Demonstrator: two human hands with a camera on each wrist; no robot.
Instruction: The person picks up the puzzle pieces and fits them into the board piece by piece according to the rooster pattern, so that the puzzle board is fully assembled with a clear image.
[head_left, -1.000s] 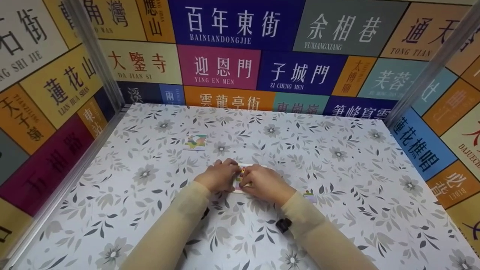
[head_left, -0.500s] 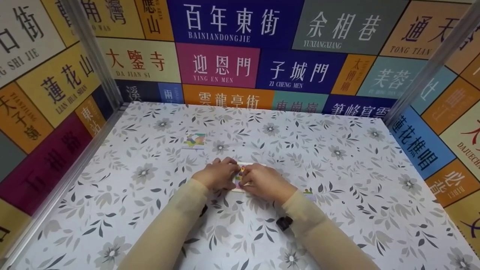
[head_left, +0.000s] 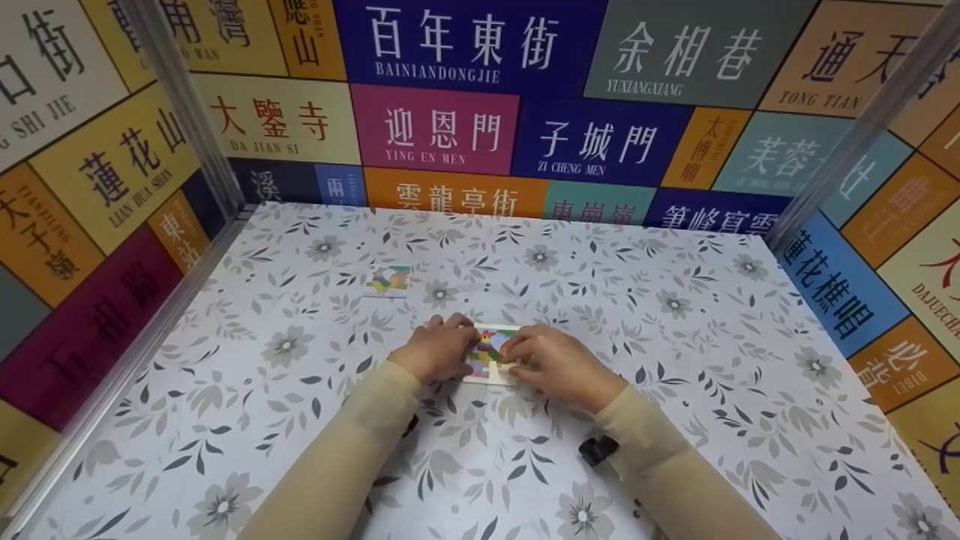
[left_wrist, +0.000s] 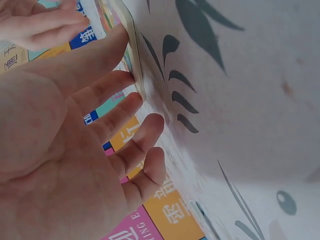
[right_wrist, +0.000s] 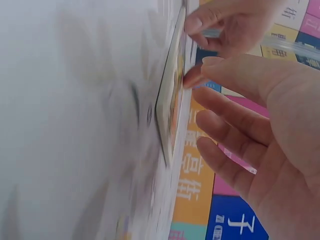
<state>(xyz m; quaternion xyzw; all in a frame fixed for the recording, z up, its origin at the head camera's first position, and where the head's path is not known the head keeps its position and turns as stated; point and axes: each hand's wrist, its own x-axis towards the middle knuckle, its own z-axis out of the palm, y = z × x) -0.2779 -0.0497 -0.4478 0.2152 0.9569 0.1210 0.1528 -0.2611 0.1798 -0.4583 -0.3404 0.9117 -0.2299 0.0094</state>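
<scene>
The flowered table (head_left: 675, 375) fills the floor of the booth, walled by colourful street-name panels (head_left: 442, 127). Near its middle lies a small colourful puzzle card (head_left: 491, 354), flat, its long side running roughly left to right. It sits between the two hands. The left hand (head_left: 437, 349) rests at its left edge, fingers nearly straight and relaxed, tips touching the card's rim. The right hand (head_left: 551, 364) is at the right edge, fingers gently curved, a fingertip pressing on the card's face; it grasps nothing. Only the head view shows a second small picture piece (head_left: 390, 280) lying well apart toward the far left. The wrist views show the card's thin edge (right_wrist: 170, 105) flat against the table and the left fingers (left_wrist: 125, 110) spread beside it.
</scene>
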